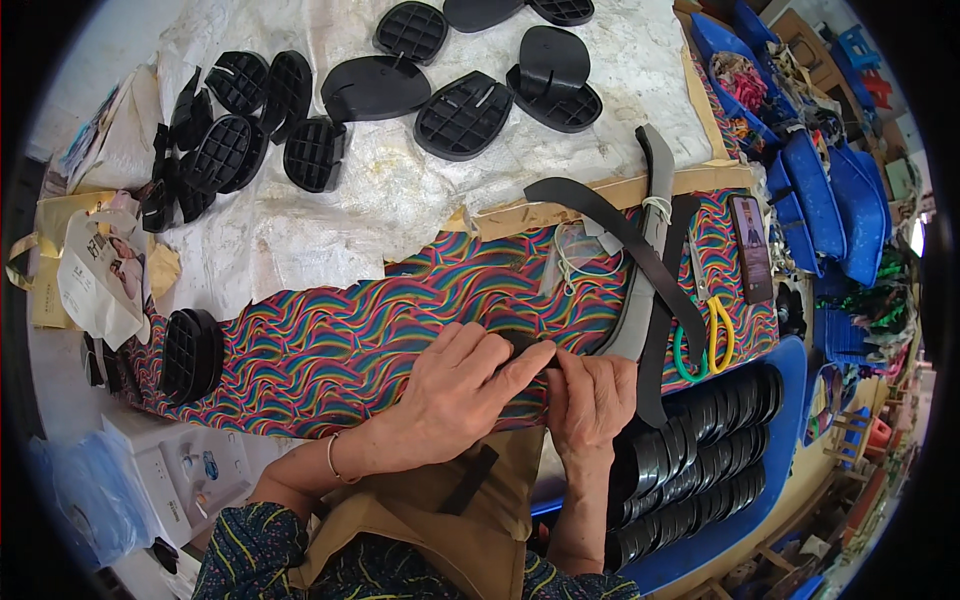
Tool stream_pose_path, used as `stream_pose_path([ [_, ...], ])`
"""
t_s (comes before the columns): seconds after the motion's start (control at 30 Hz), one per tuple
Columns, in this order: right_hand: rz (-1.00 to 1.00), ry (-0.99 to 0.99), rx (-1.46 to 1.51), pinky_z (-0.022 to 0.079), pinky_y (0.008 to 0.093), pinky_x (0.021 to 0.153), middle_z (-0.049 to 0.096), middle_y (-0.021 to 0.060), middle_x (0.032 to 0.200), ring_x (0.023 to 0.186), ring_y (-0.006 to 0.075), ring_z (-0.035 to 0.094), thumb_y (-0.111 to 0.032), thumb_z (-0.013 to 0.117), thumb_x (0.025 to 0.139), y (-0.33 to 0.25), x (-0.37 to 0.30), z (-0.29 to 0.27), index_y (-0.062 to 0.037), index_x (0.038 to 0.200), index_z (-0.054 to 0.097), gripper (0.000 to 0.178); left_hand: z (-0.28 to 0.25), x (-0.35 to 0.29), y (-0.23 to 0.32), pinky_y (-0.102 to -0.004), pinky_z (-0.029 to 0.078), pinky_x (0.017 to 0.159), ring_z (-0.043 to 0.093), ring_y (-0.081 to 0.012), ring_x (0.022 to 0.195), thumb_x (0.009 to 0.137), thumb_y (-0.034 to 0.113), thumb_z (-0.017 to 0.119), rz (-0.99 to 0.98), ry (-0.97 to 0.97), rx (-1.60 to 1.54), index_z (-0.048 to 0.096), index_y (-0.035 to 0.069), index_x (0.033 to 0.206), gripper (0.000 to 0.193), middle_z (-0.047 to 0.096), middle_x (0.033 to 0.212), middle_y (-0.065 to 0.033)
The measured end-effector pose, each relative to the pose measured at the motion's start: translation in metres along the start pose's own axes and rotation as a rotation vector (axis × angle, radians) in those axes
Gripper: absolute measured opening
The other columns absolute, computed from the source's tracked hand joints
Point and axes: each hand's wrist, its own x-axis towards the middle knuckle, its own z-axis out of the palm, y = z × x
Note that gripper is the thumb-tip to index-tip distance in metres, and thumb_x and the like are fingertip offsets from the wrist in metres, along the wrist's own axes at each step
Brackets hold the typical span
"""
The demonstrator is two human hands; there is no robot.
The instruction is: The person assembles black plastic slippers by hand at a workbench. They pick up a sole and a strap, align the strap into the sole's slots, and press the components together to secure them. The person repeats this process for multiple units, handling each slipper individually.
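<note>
In front of you spreads the table's rainbow-patterned cloth (pixel 310 330), its far part under a white sheet (pixel 260 220) where black soles (pixel 465 115) lie scattered, most of them toward the left and far side. At the near right, a blue bin (pixel 787 440) holds rows of glossy black pieces (pixel 690 450). Long strips come next in size: a curved dark strip (pixel 620 225) crosses a grey-faced strip (pixel 640 290) just to the right of your hands.

Your left hand (pixel 455 390) has its fingers curled and closed on a small dark piece (pixel 520 342), the index finger reaching across toward the right. Your right hand (pixel 595 400) has thumb and fingers drawn together at the piece's right end, apparently pinching it; your left thumb is hidden, so I cannot tell how it presses. The piece sits between both hands, over the cloth's near edge.

The step in hand looks like shaping or lining up that piece by fingertip. The next move likely calls for a firm left hold while your right fingertips adjust the end.
</note>
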Motion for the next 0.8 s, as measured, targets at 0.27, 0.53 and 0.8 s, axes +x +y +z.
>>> stream_pose_path([
  [0.27, 0.035, -0.003, -0.011, 0.046, 0.0375, 0.063, 0.059, 0.0093, 0.083, 0.074, 0.028, 0.056, -0.007, 0.075, 0.074, 0.001, -0.006, 0.003, -0.0012, 0.096, 0.067, 0.024, -0.002, 0.012, 0.008, -0.0379, 0.042, 0.066, 0.048, -0.0257, 0.078, 0.074, 0.003, 0.061, -0.06, -0.134, 0.039, 0.057, -0.004, 0.119, 0.045, 0.043, 0.086, -0.0106],
  [0.53, 0.048, 0.003, -0.018, 0.045, 0.0383, 0.059, 0.053, 0.0101, 0.076, 0.068, 0.0268, 0.052, -0.014, 0.072, 0.081, 0.001, -0.01, 0.012, -0.0005, 0.087, 0.062, 0.018, -0.004, 0.011, 0.007, -0.0397, 0.043, 0.066, 0.049, -0.0291, 0.078, 0.071, -0.003, 0.068, -0.143, -0.091, -0.061, 0.058, -0.004, 0.113, 0.043, 0.046, 0.088, -0.0131],
  [0.8, 0.143, 0.048, 0.143, 0.04, 0.0375, 0.052, 0.048, 0.0096, 0.07, 0.062, 0.0269, 0.047, -0.007, 0.078, 0.073, -0.003, -0.013, 0.016, -0.0033, 0.073, 0.056, 0.023, -0.01, 0.016, 0.007, -0.0389, 0.043, 0.065, 0.05, -0.0283, 0.078, 0.07, -0.004, 0.07, -0.181, -0.129, -0.101, 0.062, 0.005, 0.113, 0.044, 0.046, 0.085, -0.0102],
])
